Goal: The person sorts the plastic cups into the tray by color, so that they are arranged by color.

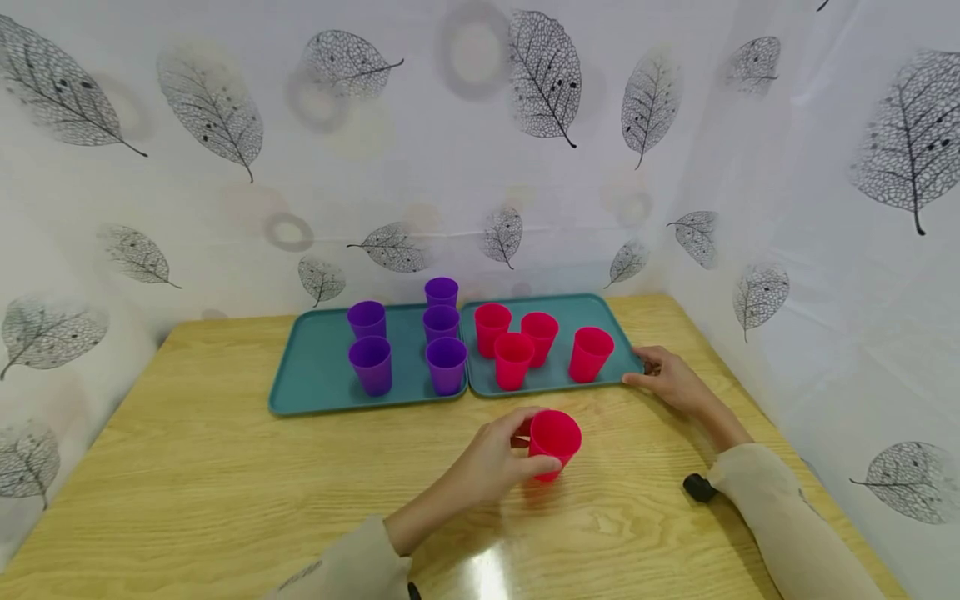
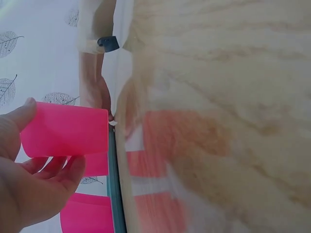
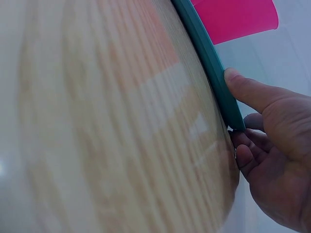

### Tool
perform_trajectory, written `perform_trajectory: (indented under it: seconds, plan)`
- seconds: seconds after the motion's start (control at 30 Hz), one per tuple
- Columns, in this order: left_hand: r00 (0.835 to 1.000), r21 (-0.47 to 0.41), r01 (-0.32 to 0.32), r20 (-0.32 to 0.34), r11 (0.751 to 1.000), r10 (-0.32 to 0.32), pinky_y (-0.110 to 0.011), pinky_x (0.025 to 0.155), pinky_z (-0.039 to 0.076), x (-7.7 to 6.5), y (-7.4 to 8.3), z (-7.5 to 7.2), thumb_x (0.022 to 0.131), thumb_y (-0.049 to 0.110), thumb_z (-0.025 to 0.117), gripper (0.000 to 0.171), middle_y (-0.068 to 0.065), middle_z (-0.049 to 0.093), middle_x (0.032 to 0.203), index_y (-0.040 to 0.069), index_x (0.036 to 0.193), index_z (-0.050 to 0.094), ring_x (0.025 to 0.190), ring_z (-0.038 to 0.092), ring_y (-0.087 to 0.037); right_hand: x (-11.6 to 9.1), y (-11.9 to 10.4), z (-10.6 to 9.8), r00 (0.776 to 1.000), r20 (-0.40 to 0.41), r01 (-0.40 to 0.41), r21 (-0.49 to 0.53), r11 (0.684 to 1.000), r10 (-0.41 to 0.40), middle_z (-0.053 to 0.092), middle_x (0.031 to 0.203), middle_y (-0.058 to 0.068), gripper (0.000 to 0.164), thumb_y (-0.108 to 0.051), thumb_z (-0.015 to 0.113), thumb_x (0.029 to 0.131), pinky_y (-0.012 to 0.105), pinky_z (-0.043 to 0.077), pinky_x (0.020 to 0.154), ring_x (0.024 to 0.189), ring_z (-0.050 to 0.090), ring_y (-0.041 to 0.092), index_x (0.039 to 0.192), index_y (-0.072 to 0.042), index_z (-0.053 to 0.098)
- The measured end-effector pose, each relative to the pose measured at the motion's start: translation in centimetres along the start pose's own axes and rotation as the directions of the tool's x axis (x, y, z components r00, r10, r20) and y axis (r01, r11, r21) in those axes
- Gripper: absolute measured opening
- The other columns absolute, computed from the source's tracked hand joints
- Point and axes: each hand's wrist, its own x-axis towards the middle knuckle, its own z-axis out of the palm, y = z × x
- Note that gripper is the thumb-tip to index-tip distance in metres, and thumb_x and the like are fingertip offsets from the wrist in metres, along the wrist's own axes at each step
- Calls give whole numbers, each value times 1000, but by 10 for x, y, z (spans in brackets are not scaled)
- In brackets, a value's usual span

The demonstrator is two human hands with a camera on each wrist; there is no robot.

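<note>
My left hand (image 1: 491,458) grips a red plastic cup (image 1: 556,442) round its side, mouth up, in front of the right teal tray. In the left wrist view a gap shows between this cup (image 2: 65,128) and the tabletop. At that tray's front right corner, my right hand (image 1: 671,383) pinches the edge. The right wrist view shows the thumb against the side of the tray (image 3: 214,73) and fingers under its corner. On the right tray (image 1: 577,310) stand several red cups (image 1: 590,354), all upright.
A second teal tray (image 1: 307,367) adjoins on the left, bearing several upright purple cups (image 1: 372,367). Both lie on a wooden table (image 1: 225,483). Behind the table and along its sides hangs a white leaf-print cloth (image 1: 420,167).
</note>
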Motion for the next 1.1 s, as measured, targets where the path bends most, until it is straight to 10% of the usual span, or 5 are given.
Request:
perform_trajectory:
  seconds: [0.5, 1.1]
  plan:
    - [998, 2, 36, -48, 999, -35, -32, 94, 57, 25, 3, -1, 89, 24, 85, 64, -1, 68, 123, 5, 143, 57, 116, 67, -25, 1, 0, -1, 1000, 8, -19, 0, 1000, 19, 53, 135, 31, 70, -21, 74, 98, 25, 45, 85, 104, 53, 31, 148, 16, 42]
    - [964, 176, 53, -266, 983, -4, -37, 92, 55, 70, 12, 18, 90, 27, 83, 69, -9, 67, 126, 0, 146, 54, 108, 62, -23, 1, 3, 0, 1000, -11, -10, -25, 1000, 10, 54, 134, 31, 69, -21, 75, 97, 24, 45, 85, 103, 55, 31, 146, 16, 45]
